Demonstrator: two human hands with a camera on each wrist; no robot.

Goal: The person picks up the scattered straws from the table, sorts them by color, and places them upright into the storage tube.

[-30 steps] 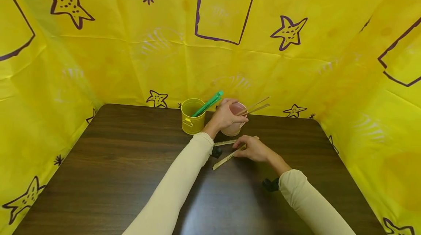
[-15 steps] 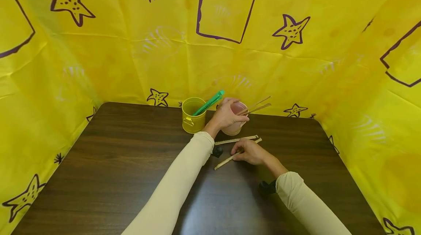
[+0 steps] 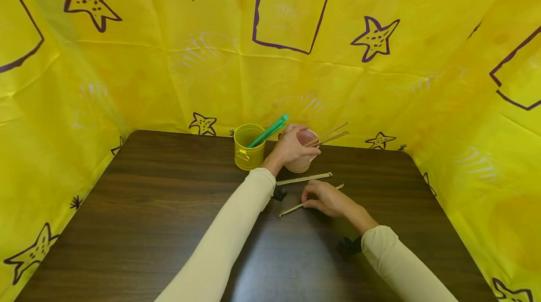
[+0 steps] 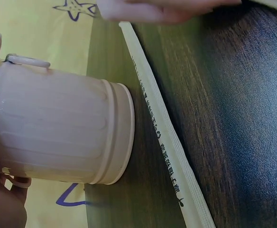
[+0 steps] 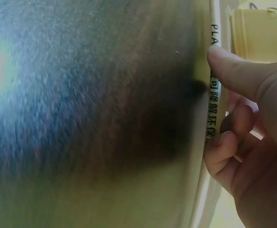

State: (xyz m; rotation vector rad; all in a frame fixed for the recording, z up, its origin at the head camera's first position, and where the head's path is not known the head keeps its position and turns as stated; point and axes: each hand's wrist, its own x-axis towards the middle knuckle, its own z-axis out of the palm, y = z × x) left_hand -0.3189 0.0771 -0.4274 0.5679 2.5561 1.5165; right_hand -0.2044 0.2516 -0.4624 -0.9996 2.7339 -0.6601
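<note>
My left hand (image 3: 290, 147) grips the small pink bucket (image 3: 300, 165) at its sides near the rim, fingers on one side and thumb on the other. Two slim paper-wrapped straws (image 3: 335, 137) lean out of that bucket to the right. With thumb and fingers my right hand (image 3: 326, 199) pinches another paper-wrapped straw (image 3: 290, 210) near its middle; black print shows on its wrapper in the right wrist view. Between the bucket and my right hand, a further wrapped straw (image 4: 157, 121) lies on the table, its left end hidden behind my left wrist in the head view.
A yellow bucket (image 3: 249, 157) stands just left of the pink one, with green wrapped sticks (image 3: 270, 132) leaning in it. The dark wooden table (image 3: 169, 217) ends at the back against a yellow curtain (image 3: 203, 81) with purple drawings.
My right hand has taken the straw slightly right and nearer to me, away from the lying straw, which now shows more fully. My left hand keeps its grip on the pink bucket.
</note>
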